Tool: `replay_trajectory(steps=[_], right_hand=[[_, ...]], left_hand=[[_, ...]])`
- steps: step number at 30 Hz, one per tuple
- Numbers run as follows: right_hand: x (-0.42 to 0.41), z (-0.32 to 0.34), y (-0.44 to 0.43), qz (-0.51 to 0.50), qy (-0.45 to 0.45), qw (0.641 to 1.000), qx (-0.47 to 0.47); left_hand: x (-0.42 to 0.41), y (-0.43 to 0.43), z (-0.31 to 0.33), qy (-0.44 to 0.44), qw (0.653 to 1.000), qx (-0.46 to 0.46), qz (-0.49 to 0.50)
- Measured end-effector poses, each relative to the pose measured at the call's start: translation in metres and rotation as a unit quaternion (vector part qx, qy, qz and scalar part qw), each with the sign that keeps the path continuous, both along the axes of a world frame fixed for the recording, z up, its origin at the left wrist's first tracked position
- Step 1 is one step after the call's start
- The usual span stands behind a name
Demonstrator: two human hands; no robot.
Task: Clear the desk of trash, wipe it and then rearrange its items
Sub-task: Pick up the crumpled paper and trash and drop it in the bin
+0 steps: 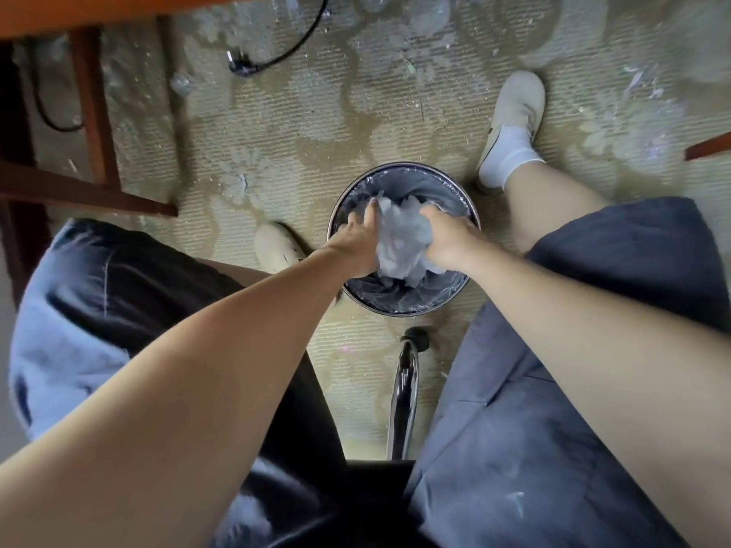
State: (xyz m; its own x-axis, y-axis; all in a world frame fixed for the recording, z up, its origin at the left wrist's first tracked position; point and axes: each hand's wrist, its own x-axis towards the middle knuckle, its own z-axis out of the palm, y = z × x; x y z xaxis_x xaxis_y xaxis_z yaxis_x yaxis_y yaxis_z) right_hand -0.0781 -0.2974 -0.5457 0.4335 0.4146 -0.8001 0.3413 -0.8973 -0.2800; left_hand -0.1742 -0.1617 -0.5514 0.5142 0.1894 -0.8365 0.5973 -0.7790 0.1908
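Both hands press a wad of crumpled paper (399,241) over the open mouth of the lined waste bin (472,215), which stands on the carpet between the person's feet. The left hand (356,241) cups one side with fingers curved against it; the right hand (445,239) grips the other side, fingers closed on it. Lower the wad inside the rim before releasing (loose scraps already litter the carpet).

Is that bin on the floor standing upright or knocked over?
Upright. The bin shows its round open rim facing up, liner inside, while both hands press crumpled paper into it.
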Motion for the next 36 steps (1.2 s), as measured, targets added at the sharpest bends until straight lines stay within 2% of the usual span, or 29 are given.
replay_trajectory(steps=[9,20,30,36], right_hand=[[-0.007,0.052,0.005,0.016,-0.022,0.999,0.022],[-0.043,0.196,0.019,0.035,-0.081,0.985,0.151],[-0.098,0.343,0.062,0.101,-0.182,0.930,0.303],[-0.117,0.407,0.113,0.079,-0.231,0.889,0.387]], left_hand=[[0.000,0.008,0.047,-0.066,0.990,0.058,-0.107],[-0.040,0.031,0.199,-0.211,0.962,0.148,-0.087],[-0.118,0.074,0.353,-0.327,0.905,0.271,-0.040],[-0.166,0.115,0.420,-0.386,0.857,0.342,0.008]])
